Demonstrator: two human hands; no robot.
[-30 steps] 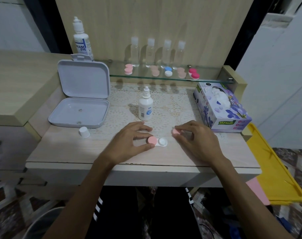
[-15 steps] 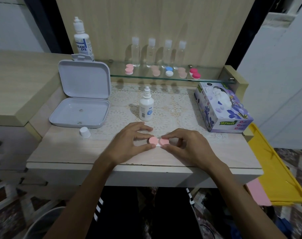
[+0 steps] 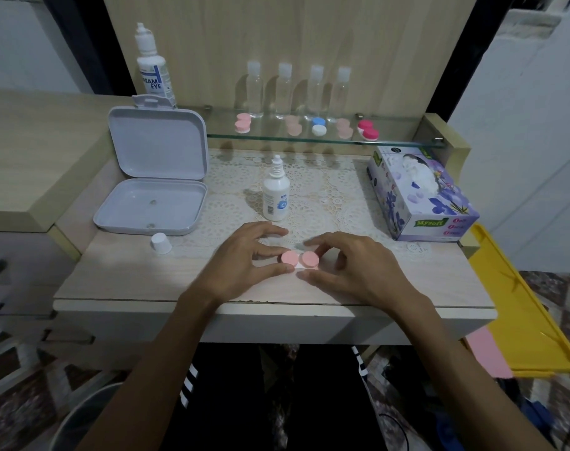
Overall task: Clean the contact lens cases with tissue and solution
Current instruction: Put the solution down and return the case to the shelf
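The contact lens case (image 3: 299, 261), with two pink caps on a white base, lies flat on the worktop (image 3: 130, 281) near the middle of its front edge. The left hand (image 3: 241, 260) grips the left cap, with curled fingers behind it and the thumb in front. The right hand (image 3: 348, 265) grips the right cap in the same manner, thumb toward the front edge and fingers curled over the far side. Both forearms cross the front edge of the worktop. The small solution bottle (image 3: 276, 193) stands upright on the lace mat (image 3: 325, 196) just behind the hands, its nozzle uncovered. A white cap (image 3: 160, 243) stands on the worktop toward the left edge, in front of the open grey box (image 3: 153, 190), which occupies the rear left corner with its lid raised. The tissue box (image 3: 420, 196) sits at the right edge, with a white tissue protruding from its top. A glass shelf (image 3: 394, 138) runs along the rear edge; it carries four clear bottles (image 3: 298, 89) in a row, with further lens cases (image 3: 309, 126) in pink, blue-and-white and red in front of them. A larger solution bottle (image 3: 153, 66) stands upright behind the grey box.
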